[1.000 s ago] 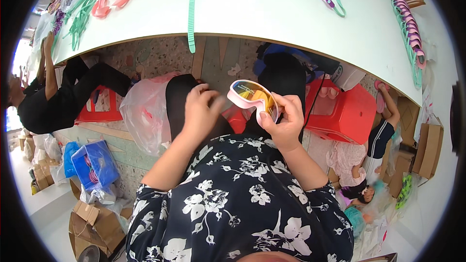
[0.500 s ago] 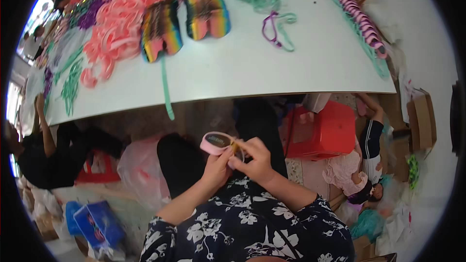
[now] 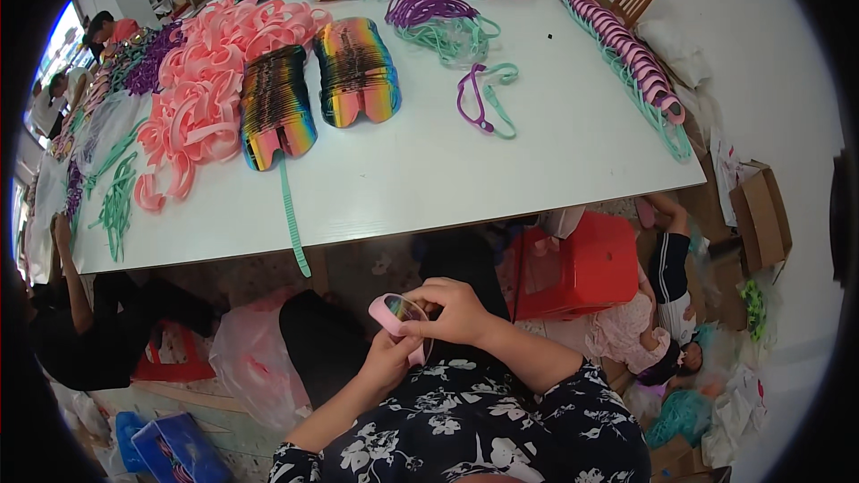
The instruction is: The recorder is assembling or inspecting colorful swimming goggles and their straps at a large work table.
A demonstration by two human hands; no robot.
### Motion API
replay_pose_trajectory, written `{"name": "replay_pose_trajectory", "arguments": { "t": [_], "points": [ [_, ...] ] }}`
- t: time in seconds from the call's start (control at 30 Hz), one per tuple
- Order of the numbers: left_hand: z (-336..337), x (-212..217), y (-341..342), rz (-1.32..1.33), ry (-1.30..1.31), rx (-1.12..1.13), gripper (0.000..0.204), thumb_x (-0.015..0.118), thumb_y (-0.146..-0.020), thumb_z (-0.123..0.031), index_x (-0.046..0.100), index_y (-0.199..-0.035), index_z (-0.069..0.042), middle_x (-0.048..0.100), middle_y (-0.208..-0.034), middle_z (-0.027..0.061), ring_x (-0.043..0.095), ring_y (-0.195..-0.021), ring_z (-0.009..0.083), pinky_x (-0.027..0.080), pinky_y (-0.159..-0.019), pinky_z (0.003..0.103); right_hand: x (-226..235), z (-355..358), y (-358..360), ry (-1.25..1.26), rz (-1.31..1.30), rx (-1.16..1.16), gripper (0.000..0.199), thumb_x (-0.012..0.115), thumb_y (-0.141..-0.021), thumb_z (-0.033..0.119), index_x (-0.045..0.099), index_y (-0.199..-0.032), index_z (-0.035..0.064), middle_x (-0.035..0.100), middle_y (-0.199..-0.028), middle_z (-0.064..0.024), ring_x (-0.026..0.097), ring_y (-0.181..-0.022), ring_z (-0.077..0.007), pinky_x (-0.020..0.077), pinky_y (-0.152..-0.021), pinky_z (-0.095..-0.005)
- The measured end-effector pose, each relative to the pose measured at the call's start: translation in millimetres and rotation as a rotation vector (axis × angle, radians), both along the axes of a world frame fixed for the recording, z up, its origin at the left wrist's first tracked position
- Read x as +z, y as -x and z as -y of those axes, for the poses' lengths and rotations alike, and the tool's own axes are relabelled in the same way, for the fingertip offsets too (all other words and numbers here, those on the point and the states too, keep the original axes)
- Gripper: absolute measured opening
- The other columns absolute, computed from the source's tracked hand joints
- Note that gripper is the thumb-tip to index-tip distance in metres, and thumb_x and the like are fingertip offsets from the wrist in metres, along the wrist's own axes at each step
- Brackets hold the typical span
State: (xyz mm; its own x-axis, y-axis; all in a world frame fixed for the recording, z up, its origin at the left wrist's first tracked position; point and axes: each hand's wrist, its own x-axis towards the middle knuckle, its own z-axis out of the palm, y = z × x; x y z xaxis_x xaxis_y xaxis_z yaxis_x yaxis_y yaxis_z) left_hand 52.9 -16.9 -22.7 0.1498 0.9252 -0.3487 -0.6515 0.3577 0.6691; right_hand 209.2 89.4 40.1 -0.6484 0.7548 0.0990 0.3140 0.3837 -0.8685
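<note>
Over my lap I hold a pair of swim goggles point(image 3: 385, 311), with a pink soft frame and a shiny lens. My left hand point(image 3: 394, 360) grips its lower side, thumb against the frame. From the right, my right hand point(image 3: 455, 311) pinches the lens edge with curled fingers, which hide part of the goggles. Beyond them on the white table point(image 3: 394, 201) lie two stacks of rainbow mirrored lenses, a left stack point(image 3: 277, 107) and a right stack point(image 3: 358, 72). Beside these spreads a heap of pink goggle frames point(image 3: 201, 94). A mint strap point(image 3: 291, 224) hangs over the near edge.
A purple-and-mint strap point(image 3: 474, 103) lies near a strap bundle point(image 3: 434, 22). Rows of assembled goggles point(image 3: 617, 54) line the table's right side. A red stool point(image 3: 582, 264) stands beneath; a person point(image 3: 676, 291) lies beside it. Another person's arm point(image 3: 72, 259) reaches the left edge.
The view has tilted, so the table sits lower in the picture. The goggles have turned in my hands, and my right hand now covers more of the lens.
</note>
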Motion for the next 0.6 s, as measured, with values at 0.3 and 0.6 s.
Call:
{"name": "replay_pose_trajectory", "arguments": {
  "t": [0.3, 0.6],
  "points": [
    [2, 14, 11, -0.100, 0.073, 0.070, 0.036, 0.068, -0.090, -0.006, 0.057, -0.123, 0.003, 0.068, -0.112, 0.0111, 0.066, -0.105, 0.0208, 0.051, -0.096, 0.035, 89, -166, 13, -0.367, -0.267, -0.530, 0.024, 0.069, -0.090, 0.012, 0.070, -0.113, 0.0033, 0.069, -0.087, -0.0020, 0.057, -0.066, -0.0063, 0.0475, -0.060, -0.0225],
    [8, 13, 12, -0.174, 0.006, 0.074, 0.036, 0.065, -0.090, -0.007, 0.056, -0.124, 0.003, 0.065, -0.116, 0.0109, 0.063, -0.109, 0.0202, 0.048, -0.099, 0.035, 82, -225, -17, -0.679, 0.183, -0.862, 0.025, 0.063, -0.092, 0.021, 0.067, -0.107, 0.0016, 0.070, -0.088, -0.0190, 0.068, -0.082, -0.0382, 0.0535, -0.075, -0.0462]
  ]
}}
